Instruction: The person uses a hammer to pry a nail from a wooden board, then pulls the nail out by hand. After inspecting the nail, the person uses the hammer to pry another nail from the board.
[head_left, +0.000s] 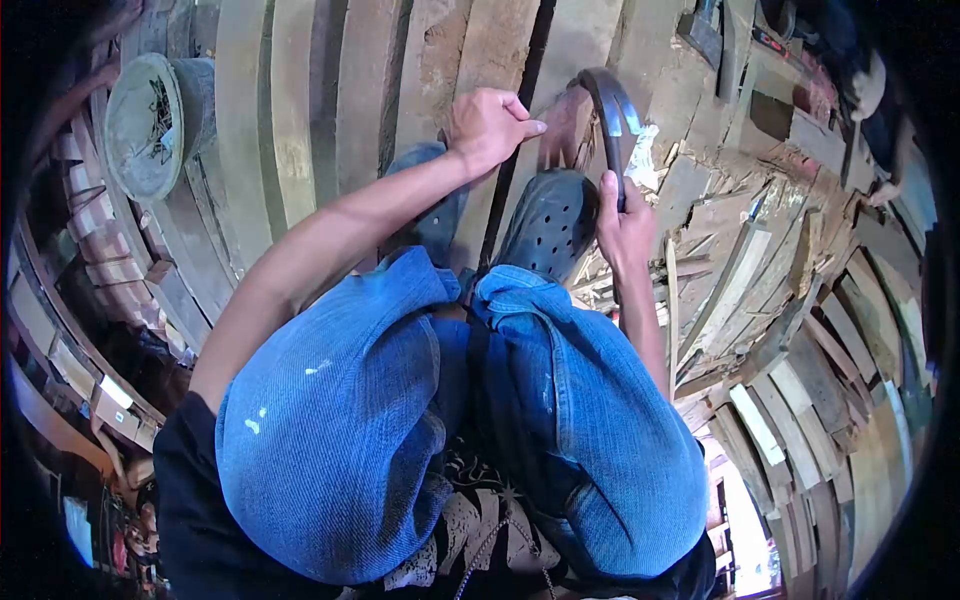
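Note:
My right hand (627, 222) is wrapped round the shaft of a dark metal crowbar (601, 97). Its hooked upper end arches to the left over the planks, and a notched part of it shines blue. To the left, my left hand (487, 128) is closed above the planks, the thumb pointing right; whatever its curled fingers may hold is hidden. Below the hands, my dark perforated clog (548, 226) rests on the wooden planks (375, 95). A second shoe (425, 215) is partly covered by my left forearm.
A dirty bucket (145, 125) with debris in it stands at upper left. Wood scraps (730, 270) and splinters litter the right side, beside stacked boards (800, 420). At upper right lies a dark tool (702, 38). Another person's hand (870, 88) shows at the far right.

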